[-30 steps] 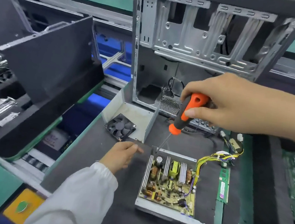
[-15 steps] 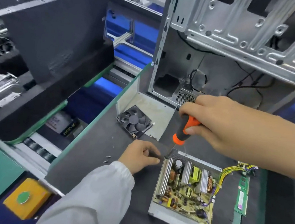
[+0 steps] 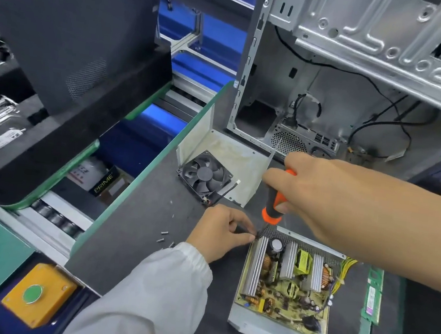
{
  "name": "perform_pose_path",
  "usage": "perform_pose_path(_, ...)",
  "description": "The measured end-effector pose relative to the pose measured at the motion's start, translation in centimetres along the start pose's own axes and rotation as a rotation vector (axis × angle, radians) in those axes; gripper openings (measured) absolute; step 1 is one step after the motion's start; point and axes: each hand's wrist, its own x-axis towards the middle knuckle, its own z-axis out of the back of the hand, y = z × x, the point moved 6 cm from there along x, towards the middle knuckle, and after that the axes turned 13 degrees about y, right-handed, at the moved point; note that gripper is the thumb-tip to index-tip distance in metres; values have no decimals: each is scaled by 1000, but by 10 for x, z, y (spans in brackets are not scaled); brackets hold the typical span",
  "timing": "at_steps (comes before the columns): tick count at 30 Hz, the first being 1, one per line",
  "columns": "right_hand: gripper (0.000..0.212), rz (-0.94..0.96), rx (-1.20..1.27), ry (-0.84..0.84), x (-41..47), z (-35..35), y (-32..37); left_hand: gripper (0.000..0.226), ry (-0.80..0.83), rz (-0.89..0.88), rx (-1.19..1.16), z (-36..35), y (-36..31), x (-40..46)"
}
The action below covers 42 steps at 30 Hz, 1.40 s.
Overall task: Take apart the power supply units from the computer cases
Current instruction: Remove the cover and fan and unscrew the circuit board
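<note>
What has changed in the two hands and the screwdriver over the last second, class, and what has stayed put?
The left hand slid right to the open power supply, fingertips now pinching at its near corner. The right hand lowered the gripped screwdriver to that corner. The fan and case stayed put.

right hand [image 3: 318, 195] gripping screwdriver [image 3: 274, 204] — opened power supply [image 3: 287, 283]

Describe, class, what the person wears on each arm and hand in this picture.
The left arm is in a loose white sleeve gathered at the wrist. The right forearm is bare, no sleeve in view. Both the left hand and right hand are gloveless, with no rings or watch visible.
</note>
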Motion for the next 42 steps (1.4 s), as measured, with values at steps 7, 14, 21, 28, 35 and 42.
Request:
perform_pose_path(7,9,-9,-31,39,1,2,0,5,-14,25,-6,3,4,0)
perform_pose_path(14,20,-19,-201,127,-5,1,0,9,-4,53,-36,4,8,0)
perform_pose_path(21,19,-17,-244,129,-5,-5,-2,11,6,52,-47,3,7,1)
perform_pose_path(28,20,-5,-146,84,-1,-6,0,11,7,66,-40,1,8,2)
perform_pose_path(35,19,33,-176,59,2,-8,1,11,4,70,-53,3,10,1)
perform_pose_path(42,14,6,-143,66,-2,-5,2,10,8,59,-56,3,6,1)
